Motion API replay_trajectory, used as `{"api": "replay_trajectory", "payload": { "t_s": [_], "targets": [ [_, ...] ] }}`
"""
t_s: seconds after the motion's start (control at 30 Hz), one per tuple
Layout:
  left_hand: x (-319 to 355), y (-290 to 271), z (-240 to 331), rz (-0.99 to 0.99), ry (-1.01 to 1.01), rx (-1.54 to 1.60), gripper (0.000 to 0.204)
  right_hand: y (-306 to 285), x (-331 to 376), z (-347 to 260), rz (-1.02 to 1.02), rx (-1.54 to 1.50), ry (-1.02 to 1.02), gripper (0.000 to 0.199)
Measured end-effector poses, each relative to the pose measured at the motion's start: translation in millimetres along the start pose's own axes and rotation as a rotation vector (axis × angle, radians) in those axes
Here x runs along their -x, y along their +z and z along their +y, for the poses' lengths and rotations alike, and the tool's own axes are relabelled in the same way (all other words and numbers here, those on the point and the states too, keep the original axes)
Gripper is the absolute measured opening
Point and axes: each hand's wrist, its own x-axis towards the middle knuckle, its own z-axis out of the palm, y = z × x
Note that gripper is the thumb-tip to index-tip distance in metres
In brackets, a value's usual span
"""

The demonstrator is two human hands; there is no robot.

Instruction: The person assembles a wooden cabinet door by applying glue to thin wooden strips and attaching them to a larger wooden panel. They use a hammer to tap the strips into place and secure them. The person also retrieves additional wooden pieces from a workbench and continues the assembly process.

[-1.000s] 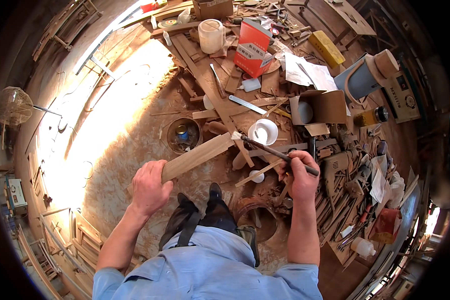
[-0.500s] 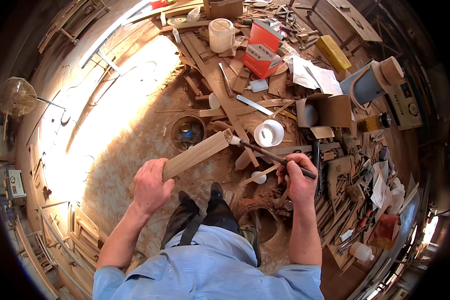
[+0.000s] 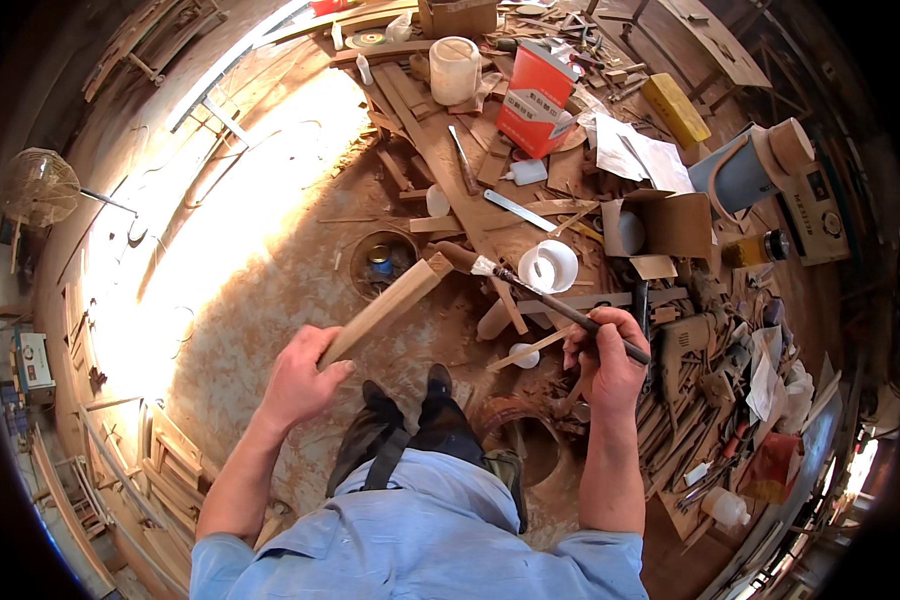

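Observation:
My left hand (image 3: 305,372) is closed around the lower end of a squared wooden piece (image 3: 388,308), which slants up and to the right. In my right hand (image 3: 610,358) is a paintbrush (image 3: 542,298) with a long dark handle, held with fingers wrapped round it. Its brown bristles point left at the upper end of the wood; whether they touch it I cannot tell. Just behind the brush stands a white plastic tub (image 3: 560,262) with something pale inside.
On the cluttered bench lie a metal ruler (image 3: 518,210), a red and white can (image 3: 538,100), an open cardboard box (image 3: 670,225) and a drill (image 3: 682,340). Many hand tools are heaped at the right. A round container (image 3: 355,262) sits beyond the wood. A fan (image 3: 40,187) stands far left.
The wooden piece has been turned in my left hand, so a narrower side faces up. My right hand has moved slightly right, and the brown bristles now show beside the wood's end.

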Motion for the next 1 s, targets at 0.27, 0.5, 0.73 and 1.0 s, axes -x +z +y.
{"api": "replay_trajectory", "payload": {
  "t_s": [0.27,0.5,0.73,1.0],
  "targets": [
    [9.5,-7.8,-0.3,-0.456,-0.583,0.952,0.042,6.3,0.8,20.1,-0.048,-0.121,0.052,0.013],
    [10.8,-9.5,-1.7,-0.513,-0.577,1.017,0.041,19.1,-1.7,24.9,-0.033,-0.083,0.101,0.010],
    [9.1,-11.9,-5.9,-0.554,-0.603,1.039,0.040,19.7,-0.3,26.9,-0.067,0.232,0.177,0.010],
    [9.4,-16.0,-11.2,-0.514,-0.610,1.058,0.037,26.1,-2.8,14.0,-0.107,0.311,0.066,0.012]
  ]
}}
